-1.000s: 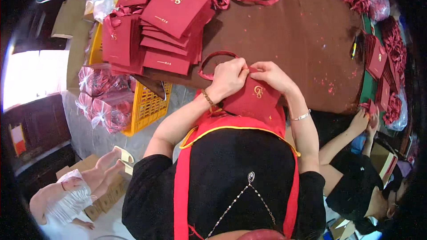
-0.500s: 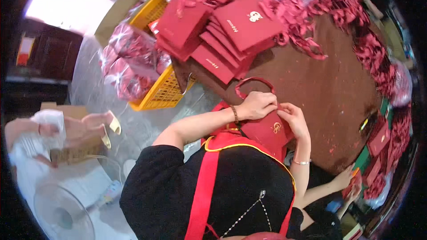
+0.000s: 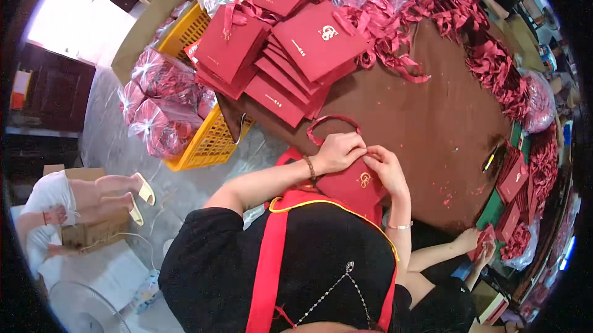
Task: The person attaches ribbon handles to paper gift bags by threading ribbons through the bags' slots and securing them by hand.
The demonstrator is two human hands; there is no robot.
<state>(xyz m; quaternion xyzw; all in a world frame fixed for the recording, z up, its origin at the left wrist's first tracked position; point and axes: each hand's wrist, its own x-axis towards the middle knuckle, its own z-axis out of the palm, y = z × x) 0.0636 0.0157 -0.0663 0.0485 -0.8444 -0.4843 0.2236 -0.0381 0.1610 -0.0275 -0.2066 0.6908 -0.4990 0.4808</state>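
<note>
Red paper bag (image 3: 357, 183), at the near table (image 3: 432, 129) edge against the apron: left hand (image 3: 336, 151) and right hand (image 3: 386, 169) pinch its top by the cord handle (image 3: 332, 124). Stacked bags (image 3: 290, 55) beyond; bare tabletop right; yellow crate (image 3: 207, 141) left below the edge.

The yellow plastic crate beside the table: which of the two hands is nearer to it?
Left. The left hand is on the red paper bag, on the side toward the yellow crate. The right hand touches the same bag, farther from the crate.
</note>
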